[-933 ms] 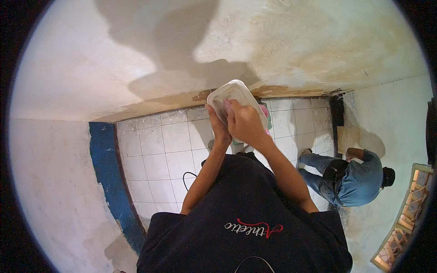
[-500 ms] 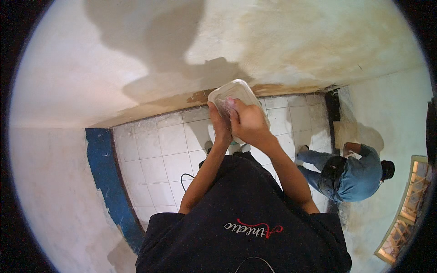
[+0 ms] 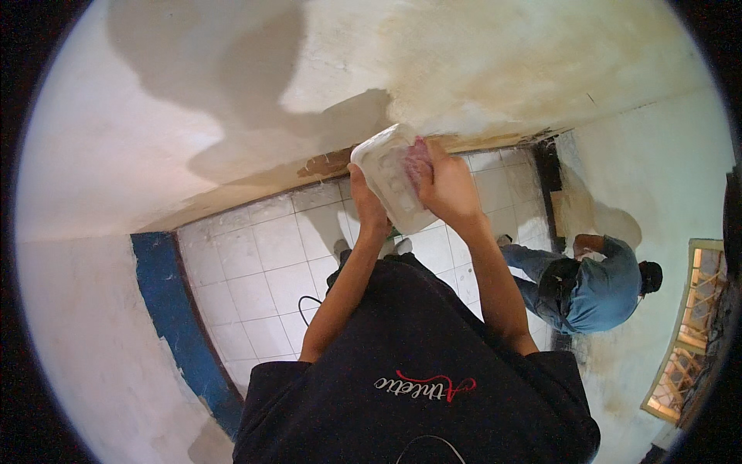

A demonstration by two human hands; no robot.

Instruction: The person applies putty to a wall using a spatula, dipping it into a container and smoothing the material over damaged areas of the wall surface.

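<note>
In front of me, near the wall, a shallow white plastic container (image 3: 394,184) is held up at a tilt. My left hand (image 3: 371,207) grips its left edge, with the thumb on the near side. A crumpled pinkish-purple wad (image 3: 417,164), perhaps a rag or a scrubbing pad, is pinched in my right hand (image 3: 454,189), against the container's right side. Whitish smears cover the container's surface. The fingers of my right hand are partly hidden and slightly blurred.
A stained, pale wall (image 3: 433,69) rises ahead. To the right another person (image 3: 591,290) in blue bends near the side wall, by a lattice window (image 3: 684,340). White tiles (image 3: 267,259) cover the floor, a dark cable (image 3: 307,307) lies there, and a blue painted band (image 3: 166,282) runs along the left.
My right hand has moved from inside the container to its right side, with the pinkish wad. The container has turned, showing a different tilt. The whole view has shifted slightly.
</note>
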